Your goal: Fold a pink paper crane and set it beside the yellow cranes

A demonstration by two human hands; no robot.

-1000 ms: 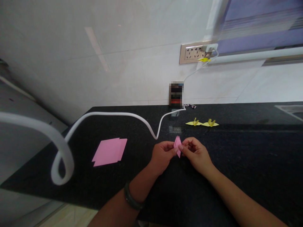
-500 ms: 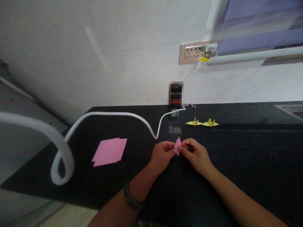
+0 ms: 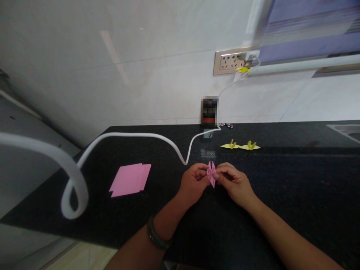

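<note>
A small folded pink paper piece (image 3: 211, 174) is pinched between both hands above the black countertop (image 3: 295, 180). My left hand (image 3: 193, 183) grips its left side with thumb and fingers closed. My right hand (image 3: 234, 183) holds the right side, fingers curled on the fold. A dark band sits on my left wrist. A stack of flat pink paper sheets (image 3: 129, 180) lies on the counter to the left of my hands.
Two yellow folded paper birds (image 3: 240, 145) rest on the counter behind my hands. A white cable (image 3: 157, 138) runs from a wall socket (image 3: 230, 63) across the counter and loops off the left edge. A small dark box (image 3: 209, 111) leans against the wall. A sink rim (image 3: 345, 130) shows far right.
Both hands stay in place; the fingers have shifted on the pink piece, which now looks shorter and more compact between them.
</note>
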